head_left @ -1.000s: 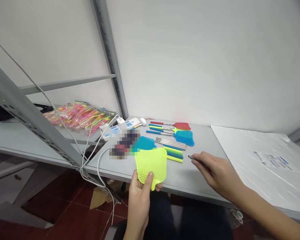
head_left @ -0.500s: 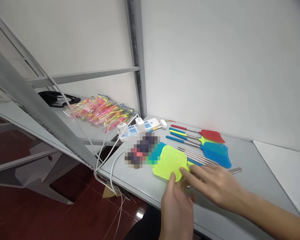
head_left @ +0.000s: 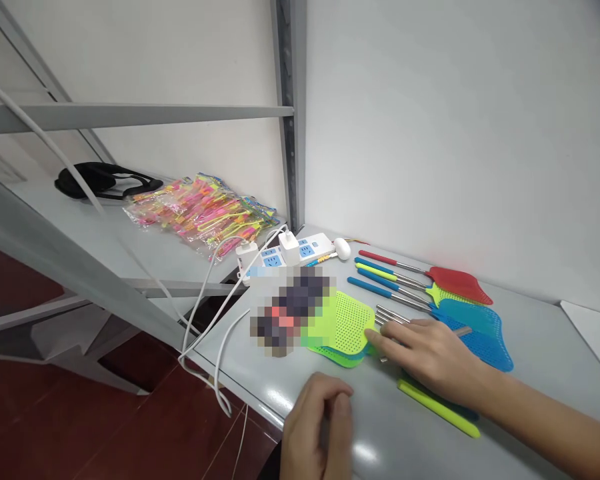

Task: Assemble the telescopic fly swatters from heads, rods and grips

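Note:
My right hand (head_left: 433, 353) is low over the table, its fingers bent over the neck of a yellow-green fly swatter (head_left: 347, 323). Its perforated head lies on a blue-green swatter head. A yellow-green handle (head_left: 440, 410) sticks out below my right wrist, beside a dark one. Near the table's front edge, my left hand (head_left: 317, 427) is loosely curled, thumb near the index finger, with nothing visible in it. Behind my right hand lie metal rods (head_left: 393, 315), a red fly swatter (head_left: 460, 285), a blue fly swatter (head_left: 480, 333) and other swatters side by side.
A blurred-out item (head_left: 293, 310) lies left of the swatter heads. Behind it are a white power strip (head_left: 325, 243) with chargers and loose white cables (head_left: 225, 293). Bagged colourful items (head_left: 205, 217) and a black strapped object (head_left: 87, 180) rest beyond the grey metal frame (head_left: 290, 153).
The yellow-green swatter has gone down onto the other head. My left hand has let go of it and drawn back toward the front edge. The view has shifted slightly.

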Demonstrator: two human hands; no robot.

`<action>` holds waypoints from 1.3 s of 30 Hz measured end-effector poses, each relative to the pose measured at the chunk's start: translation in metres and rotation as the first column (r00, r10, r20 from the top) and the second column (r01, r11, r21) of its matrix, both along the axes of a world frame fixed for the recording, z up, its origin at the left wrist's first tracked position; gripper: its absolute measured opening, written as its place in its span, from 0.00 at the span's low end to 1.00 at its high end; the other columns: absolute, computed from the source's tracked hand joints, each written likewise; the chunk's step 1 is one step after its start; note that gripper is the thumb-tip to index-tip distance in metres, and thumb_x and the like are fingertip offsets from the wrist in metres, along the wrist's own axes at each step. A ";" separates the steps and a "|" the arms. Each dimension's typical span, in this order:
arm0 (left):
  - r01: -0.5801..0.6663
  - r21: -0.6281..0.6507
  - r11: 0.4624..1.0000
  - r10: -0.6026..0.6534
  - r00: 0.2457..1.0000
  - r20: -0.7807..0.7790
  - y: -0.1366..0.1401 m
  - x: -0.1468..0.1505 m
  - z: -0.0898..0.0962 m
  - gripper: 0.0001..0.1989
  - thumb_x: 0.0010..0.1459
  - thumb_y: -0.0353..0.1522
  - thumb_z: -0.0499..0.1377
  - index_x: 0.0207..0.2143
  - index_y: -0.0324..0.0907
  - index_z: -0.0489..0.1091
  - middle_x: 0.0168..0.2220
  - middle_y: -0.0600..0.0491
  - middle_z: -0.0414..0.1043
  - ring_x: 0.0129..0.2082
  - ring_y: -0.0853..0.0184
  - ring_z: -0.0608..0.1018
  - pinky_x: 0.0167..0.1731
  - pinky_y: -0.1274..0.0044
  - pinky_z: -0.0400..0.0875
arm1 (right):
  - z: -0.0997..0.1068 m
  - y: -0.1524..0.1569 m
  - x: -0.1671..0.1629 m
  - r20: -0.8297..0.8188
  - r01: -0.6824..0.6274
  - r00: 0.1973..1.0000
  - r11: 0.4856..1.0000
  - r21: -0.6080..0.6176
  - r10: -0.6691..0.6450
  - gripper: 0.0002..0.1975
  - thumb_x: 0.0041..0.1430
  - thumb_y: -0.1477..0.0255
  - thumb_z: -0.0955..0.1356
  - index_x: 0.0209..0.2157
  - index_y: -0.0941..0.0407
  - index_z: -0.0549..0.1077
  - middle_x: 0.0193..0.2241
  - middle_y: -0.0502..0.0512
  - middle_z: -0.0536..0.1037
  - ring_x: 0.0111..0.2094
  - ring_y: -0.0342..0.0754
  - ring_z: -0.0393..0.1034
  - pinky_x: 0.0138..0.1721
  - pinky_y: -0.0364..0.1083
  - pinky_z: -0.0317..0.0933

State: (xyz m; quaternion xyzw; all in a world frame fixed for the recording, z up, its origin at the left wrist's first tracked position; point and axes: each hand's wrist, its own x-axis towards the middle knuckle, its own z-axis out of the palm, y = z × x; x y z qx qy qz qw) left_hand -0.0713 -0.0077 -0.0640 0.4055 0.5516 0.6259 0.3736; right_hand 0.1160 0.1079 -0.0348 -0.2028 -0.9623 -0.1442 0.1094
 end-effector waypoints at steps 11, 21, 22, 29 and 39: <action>0.026 0.128 0.991 -0.012 0.994 -0.110 -0.002 0.002 0.000 0.09 0.61 0.36 0.56 0.30 0.44 0.72 0.27 0.52 0.68 0.28 0.64 0.69 0.30 0.76 0.62 | 0.027 -0.026 0.007 -0.174 0.079 0.980 0.994 -0.075 -0.091 0.08 0.67 0.73 0.61 0.44 0.56 0.69 0.23 0.48 0.70 0.22 0.44 0.61 0.23 0.46 0.48; 0.236 0.299 0.925 -0.213 0.971 -0.108 -0.040 0.038 -0.006 0.07 0.65 0.31 0.51 0.34 0.43 0.67 0.30 0.54 0.65 0.31 0.68 0.69 0.33 0.77 0.62 | 0.060 -0.152 0.030 -0.829 -0.166 0.354 0.843 -0.511 -0.433 0.27 0.66 0.52 0.52 0.23 0.53 0.66 0.16 0.51 0.58 0.19 0.48 0.56 0.22 0.49 0.49; 0.261 0.306 0.916 -0.236 0.965 -0.119 -0.045 0.045 -0.005 0.07 0.65 0.31 0.51 0.34 0.43 0.67 0.31 0.54 0.65 0.31 0.68 0.69 0.32 0.77 0.62 | 0.058 -0.162 0.034 -0.848 -0.237 0.287 0.824 -0.514 -0.446 0.27 0.64 0.51 0.52 0.23 0.52 0.66 0.16 0.52 0.57 0.19 0.49 0.56 0.22 0.50 0.50; 0.409 0.301 0.861 -0.318 0.896 -0.309 -0.083 0.067 0.013 0.11 0.65 0.33 0.50 0.49 0.47 0.64 0.49 0.49 0.65 0.47 0.62 0.69 0.47 0.70 0.63 | 0.065 -0.216 0.032 -0.823 -0.603 -0.150 0.711 -0.363 -0.547 0.22 0.60 0.56 0.54 0.22 0.53 0.67 0.15 0.51 0.56 0.21 0.48 0.55 0.24 0.51 0.54; 0.616 0.053 0.786 -0.537 0.723 -0.434 -0.106 0.053 0.025 0.14 0.68 0.36 0.50 0.54 0.50 0.61 0.51 0.51 0.67 0.53 0.64 0.68 0.55 0.70 0.59 | 0.068 -0.240 0.017 -0.586 -0.621 -0.605 0.780 -0.076 -0.539 0.20 0.60 0.62 0.57 0.16 0.55 0.57 0.13 0.44 0.45 0.16 0.41 0.39 0.18 0.45 0.46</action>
